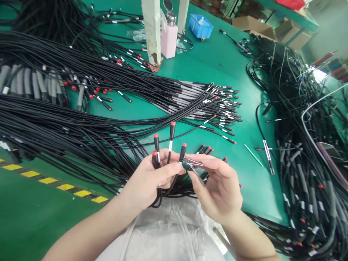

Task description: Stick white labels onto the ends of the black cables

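Several black cables with red-tipped connectors (pixel 172 132) stick up out of my left hand (pixel 154 174), which is closed around them. Its thumb and forefinger pinch one cable whose red-ended connector (pixel 183 150) points up. My right hand (pixel 217 181) holds small metal tweezers (pixel 195 163) between thumb and fingers. Their tips meet that cable just below its connector, close to my left thumb. What exactly lies between the tips is too small to tell. More red-tipped cable ends (pixel 208 149) lie behind my right hand, partly covered by it.
Long bundles of black cables (pixel 114 76) with grey sleeves cross the green table (pixel 217 69) from the left. Another tangled cable pile (pixel 296 108) fills the right side. A pink bottle (pixel 169 40) stands by a white post (pixel 151 32), with a blue bin (pixel 201 27) behind.
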The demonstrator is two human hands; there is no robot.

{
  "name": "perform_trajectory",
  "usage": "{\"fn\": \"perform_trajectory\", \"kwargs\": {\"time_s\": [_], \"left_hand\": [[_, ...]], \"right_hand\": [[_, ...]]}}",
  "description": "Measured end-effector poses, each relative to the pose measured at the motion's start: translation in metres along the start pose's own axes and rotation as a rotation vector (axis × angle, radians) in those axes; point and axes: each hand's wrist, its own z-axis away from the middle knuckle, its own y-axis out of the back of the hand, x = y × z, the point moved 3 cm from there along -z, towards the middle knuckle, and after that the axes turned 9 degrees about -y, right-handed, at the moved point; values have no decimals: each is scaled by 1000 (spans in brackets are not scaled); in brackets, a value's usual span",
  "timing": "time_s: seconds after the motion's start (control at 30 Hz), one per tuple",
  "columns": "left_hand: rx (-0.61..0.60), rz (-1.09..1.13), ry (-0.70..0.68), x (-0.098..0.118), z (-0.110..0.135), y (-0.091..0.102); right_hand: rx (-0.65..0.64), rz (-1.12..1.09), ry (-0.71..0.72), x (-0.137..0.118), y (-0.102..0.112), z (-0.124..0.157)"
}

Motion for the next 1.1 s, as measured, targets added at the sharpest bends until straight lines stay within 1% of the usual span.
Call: {"fn": "perform_trajectory", "kwargs": {"time_s": [0.23, 0.4, 0.5, 0.6, 0.67, 0.77, 0.83, 0.97, 1.1], "left_hand": [[12, -6, 6, 1, 0, 2], [-11, 34, 10, -1, 1, 4], [-26, 63, 4, -3, 0, 5], [-14, 70, -7, -4, -1, 6], [-22, 64, -6, -3, -1, 6], [-44, 43, -4, 2, 1, 4], [-36, 33, -15, 4, 2, 4], [-56, 25, -30, 4, 2, 5], [-87, 11, -23, 1, 0, 8]], "right_hand": [[13, 19, 4, -1, -2, -2], [33, 45, 0, -1, -2, -2], [33, 72, 34, -2, -3, -3], [49, 87, 77, -1, -5, -2], [72, 42, 53, 1, -6, -1], [133, -106, -31, 5, -6, 1], [160, -177, -58, 6, -7, 2], [143, -204, -11, 8, -14, 3], [150, -174, 18, 13, -17, 4]]}}
